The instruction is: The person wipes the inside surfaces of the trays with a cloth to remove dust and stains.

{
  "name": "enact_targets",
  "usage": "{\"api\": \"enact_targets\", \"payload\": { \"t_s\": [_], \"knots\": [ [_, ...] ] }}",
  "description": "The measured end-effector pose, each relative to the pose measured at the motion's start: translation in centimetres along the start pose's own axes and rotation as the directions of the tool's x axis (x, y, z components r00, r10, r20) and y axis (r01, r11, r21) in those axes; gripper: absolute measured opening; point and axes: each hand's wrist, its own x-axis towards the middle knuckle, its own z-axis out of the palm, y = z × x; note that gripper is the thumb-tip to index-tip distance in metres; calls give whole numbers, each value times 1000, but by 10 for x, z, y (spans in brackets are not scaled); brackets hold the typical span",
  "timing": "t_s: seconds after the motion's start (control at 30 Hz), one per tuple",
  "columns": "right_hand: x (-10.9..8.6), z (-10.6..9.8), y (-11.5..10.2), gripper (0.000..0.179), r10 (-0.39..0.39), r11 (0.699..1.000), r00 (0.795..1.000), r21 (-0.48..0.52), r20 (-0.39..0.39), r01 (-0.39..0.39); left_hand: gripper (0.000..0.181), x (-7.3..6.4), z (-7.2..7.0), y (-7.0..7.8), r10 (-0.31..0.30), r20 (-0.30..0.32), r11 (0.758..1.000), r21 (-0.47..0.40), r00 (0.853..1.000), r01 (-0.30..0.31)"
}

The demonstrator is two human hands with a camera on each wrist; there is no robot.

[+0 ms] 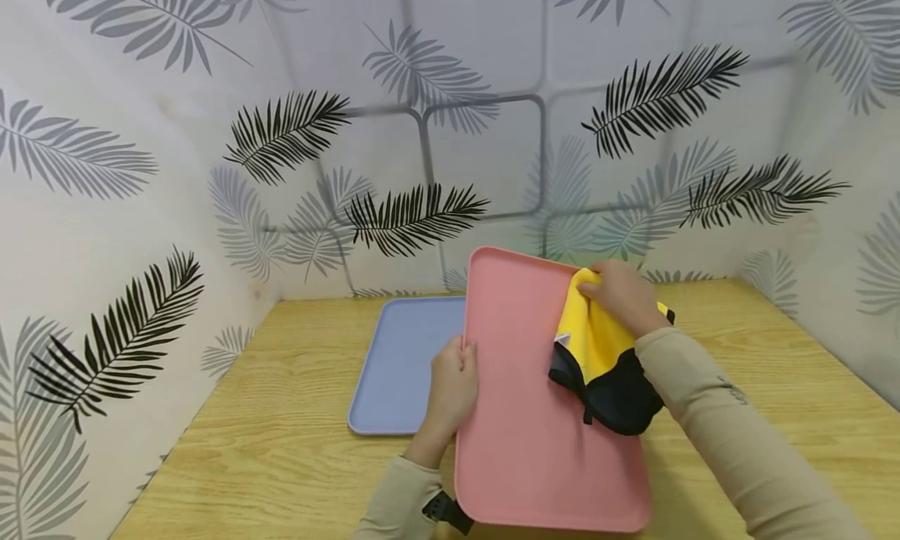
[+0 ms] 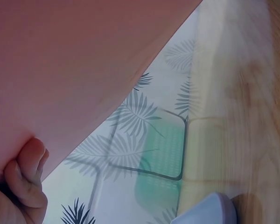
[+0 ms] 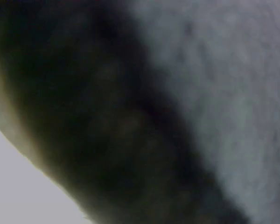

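Note:
A pink tray (image 1: 520,446) is held up off the table, tilted, its inner face toward the head camera. My left hand (image 1: 452,384) grips its left edge; in the left wrist view the curled fingers (image 2: 30,163) lie against the tray's pink underside (image 2: 65,70). Over the tray's upper right part, my right hand (image 1: 622,296) pinches a yellow and black cloth item (image 1: 598,333) by its yellow top. Its black lower part hangs down in front of the tray, with a small white tag at the left. The right wrist view is dark and blurred by something very close.
Behind the left hand, a blue tray (image 1: 408,368) lies flat on the wooden table (image 1: 267,415). A leaf-patterned curtain (image 1: 394,149) rises along the table's back and sides. The left wrist view catches the blue tray's corner (image 2: 210,210).

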Motion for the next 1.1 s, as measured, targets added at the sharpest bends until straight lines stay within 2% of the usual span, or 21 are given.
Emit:
{"api": "enact_targets", "payload": {
  "t_s": [0.17,0.37,0.8,1.1],
  "knots": [
    [-3,1,13,30,21,1000,999,11,-37,-20,20,1,-3,0,13,0,1000,-3,1000,-13],
    [-5,2,14,33,37,999,999,-3,-19,-37,20,-1,-3,0,17,-6,1000,7,1000,-17],
    [-5,4,9,36,23,1000,998,0,-52,-23,18,-3,1,3,24,-7,1000,-4,1000,-24],
    [-6,2,-7,36,-3,1000,1000,18,-25,3,16,-3,4,3,21,4,1000,2,1000,-21]
  ]
}}
